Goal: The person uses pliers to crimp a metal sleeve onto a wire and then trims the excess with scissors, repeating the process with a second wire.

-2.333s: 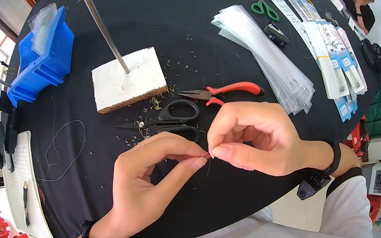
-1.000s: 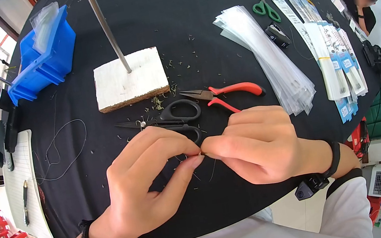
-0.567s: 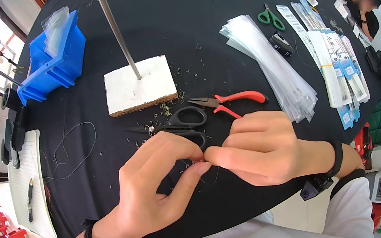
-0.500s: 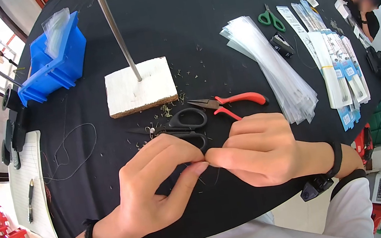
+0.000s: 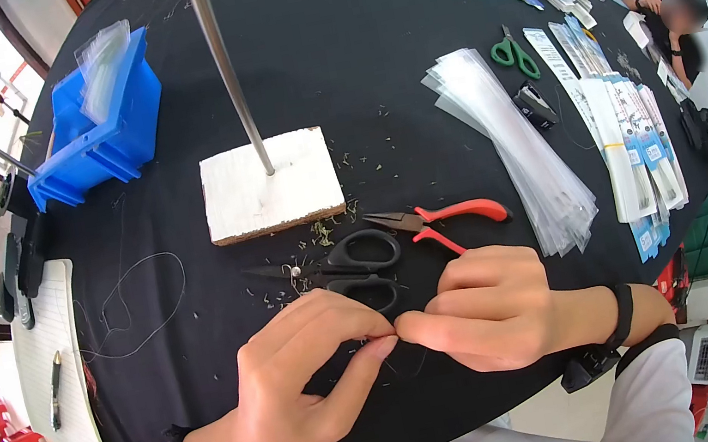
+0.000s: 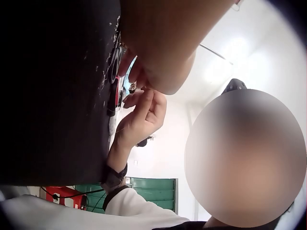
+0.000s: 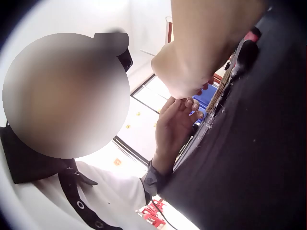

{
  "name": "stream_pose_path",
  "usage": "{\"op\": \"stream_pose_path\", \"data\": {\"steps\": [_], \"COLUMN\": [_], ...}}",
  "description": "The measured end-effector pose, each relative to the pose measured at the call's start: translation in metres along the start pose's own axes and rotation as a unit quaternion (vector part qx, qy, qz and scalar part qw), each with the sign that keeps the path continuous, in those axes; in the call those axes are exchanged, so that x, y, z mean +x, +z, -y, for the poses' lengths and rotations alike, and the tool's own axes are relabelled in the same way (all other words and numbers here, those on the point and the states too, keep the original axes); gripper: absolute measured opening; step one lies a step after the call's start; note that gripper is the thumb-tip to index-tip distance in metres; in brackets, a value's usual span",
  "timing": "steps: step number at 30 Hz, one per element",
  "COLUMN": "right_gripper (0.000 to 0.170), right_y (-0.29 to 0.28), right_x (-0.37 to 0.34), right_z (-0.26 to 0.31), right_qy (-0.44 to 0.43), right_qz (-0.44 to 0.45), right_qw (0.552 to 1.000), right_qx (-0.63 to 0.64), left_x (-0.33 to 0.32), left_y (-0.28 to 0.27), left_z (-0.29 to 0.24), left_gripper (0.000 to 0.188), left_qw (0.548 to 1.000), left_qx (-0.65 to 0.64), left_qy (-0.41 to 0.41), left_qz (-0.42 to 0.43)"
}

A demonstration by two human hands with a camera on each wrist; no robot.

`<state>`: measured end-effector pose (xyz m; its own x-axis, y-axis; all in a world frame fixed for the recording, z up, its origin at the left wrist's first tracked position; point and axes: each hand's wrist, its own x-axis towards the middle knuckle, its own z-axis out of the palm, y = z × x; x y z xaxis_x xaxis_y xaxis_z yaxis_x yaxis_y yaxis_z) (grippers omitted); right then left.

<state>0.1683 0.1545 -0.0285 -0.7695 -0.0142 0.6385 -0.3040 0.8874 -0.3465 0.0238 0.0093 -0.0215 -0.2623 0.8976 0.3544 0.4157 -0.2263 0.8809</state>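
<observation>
In the head view the left hand (image 5: 311,383) pinches something tiny, with a bit of thin line (image 5: 419,362) near it, between thumb and forefinger. The right hand (image 5: 492,315) meets it fingertip to fingertip, its fingers curled and pinching at the same spot. What lies between the tips is mostly hidden. Just beyond the hands are black scissors (image 5: 365,252) and red-handled pliers (image 5: 465,212). Both wrist views show the two hands together, the right hand (image 6: 141,120) in the left wrist view and the left hand (image 7: 173,127) in the right wrist view.
A white block (image 5: 274,188) holds an upright metal rod (image 5: 226,74). Clear sleeves (image 5: 516,152), green scissors (image 5: 515,55) and packets (image 5: 636,141) lie at right. At left are a blue bin (image 5: 101,137), a loop of line, a notebook (image 5: 60,364) and a pen (image 5: 56,391).
The right hand has turned from an open-looking pinch to curled fingers, knuckles up. The left hand keeps its pinch. The head view has shifted, so the table's things appear lower.
</observation>
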Motion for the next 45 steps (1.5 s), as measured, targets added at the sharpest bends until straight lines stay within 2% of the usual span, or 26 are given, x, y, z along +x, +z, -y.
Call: {"op": "stream_pose_path", "data": {"steps": [3, 6, 9, 10, 11, 13, 14, 17, 18, 21, 22, 24, 26, 27, 28, 31, 32, 37, 39, 42, 45], "right_gripper": [0.029, 0.027, 0.028, 0.030, 0.033, 0.034, 0.032, 0.031, 0.028, 0.023, 0.021, 0.019, 0.023, 0.026, 0.020, 0.013, 0.015, 0.023, 0.026, 0.029, 0.029], "right_y": [0.001, -0.005, -0.010, -0.018, -0.019, -0.025, -0.027, -0.026, -0.024, -0.019, -0.020, -0.027, -0.028, -0.028, -0.029, -0.043, -0.042, -0.046, -0.043, -0.042, -0.036], "right_x": [0.001, 0.003, 0.010, 0.013, 0.011, 0.009, 0.008, 0.010, 0.006, 0.004, 0.004, 0.007, 0.008, 0.009, 0.008, 0.007, 0.008, 0.017, 0.012, 0.016, 0.008], "right_z": [0.000, 0.002, 0.002, -0.001, -0.006, -0.012, -0.010, -0.007, -0.012, -0.020, -0.019, -0.016, -0.011, -0.009, -0.008, 0.000, 0.001, 0.006, 0.011, 0.011, 0.008], "right_qy": [0.008, 0.046, 0.093, 0.129, 0.159, 0.222, 0.268, 0.249, 0.214, 0.203, 0.256, 0.354, 0.392, 0.404, 0.399, 0.494, 0.469, 0.477, 0.493, 0.484, 0.460], "right_qz": [-0.004, 0.030, 0.020, 0.050, 0.041, 0.107, 0.142, 0.177, 0.182, 0.158, 0.151, 0.131, 0.098, 0.079, 0.068, 0.069, 0.049, 0.211, 0.230, 0.276, 0.258], "right_qw": [1.000, 0.998, 0.995, 0.986, 0.976, 0.951, 0.939, 0.939, 0.945, 0.955, 0.952, 0.925, 0.882, 0.847, 0.820, 0.667, 0.636, 0.559, 0.533, 0.550, 0.568], "right_qx": [-0.007, -0.017, -0.038, -0.097, -0.145, -0.186, -0.160, -0.157, -0.165, -0.144, -0.079, 0.051, 0.243, 0.336, 0.404, 0.554, 0.611, 0.644, 0.647, 0.622, 0.632], "left_x": [0.000, -0.001, -0.002, -0.003, -0.004, -0.004, -0.005, -0.005, -0.006, -0.006, -0.007, -0.007, -0.005, -0.004, -0.003, -0.001, 0.000, 0.002, 0.002, 0.002, 0.002], "left_y": [0.001, 0.002, 0.000, -0.001, -0.002, -0.004, -0.005, -0.001, -0.001, -0.003, -0.005, -0.005, -0.002, -0.003, -0.003, -0.005, -0.006, -0.009, -0.009, -0.009, -0.010], "left_z": [0.002, 0.003, 0.004, 0.004, 0.004, 0.007, 0.008, 0.008, 0.009, 0.011, 0.010, 0.011, 0.014, 0.014, 0.014, 0.013, 0.013, 0.013, 0.014, 0.014, 0.012], "left_gripper": [0.015, 0.015, 0.016, 0.015, 0.015, 0.014, 0.014, 0.014, 0.014, 0.013, 0.013, 0.013, 0.015, 0.016, 0.017, 0.019, 0.020, 0.021, 0.021, 0.021, 0.022], "left_qw": [1.000, 1.000, 0.999, 0.998, 0.997, 0.994, 0.993, 0.988, 0.989, 0.991, 0.993, 0.994, 0.989, 0.988, 0.986, 0.981, 0.979, 0.972, 0.970, 0.970, 0.973], "left_qx": [0.008, 0.021, 0.030, 0.032, 0.034, 0.024, 0.019, -0.011, -0.006, 0.004, 0.004, 0.011, 0.027, 0.040, 0.052, 0.080, 0.088, 0.123, 0.132, 0.138, 0.137], "left_qy": [0.002, 0.006, 0.017, 0.012, 0.005, 0.008, 0.009, -0.024, -0.021, -0.014, -0.012, 0.001, 0.023, 0.037, 0.051, 0.081, 0.088, 0.109, 0.116, 0.122, 0.128], "left_qz": [-0.004, -0.014, -0.041, -0.058, -0.075, -0.102, -0.115, -0.150, -0.150, -0.131, -0.114, -0.113, -0.146, -0.148, -0.149, -0.156, -0.158, -0.167, -0.169, -0.155, -0.136]}}
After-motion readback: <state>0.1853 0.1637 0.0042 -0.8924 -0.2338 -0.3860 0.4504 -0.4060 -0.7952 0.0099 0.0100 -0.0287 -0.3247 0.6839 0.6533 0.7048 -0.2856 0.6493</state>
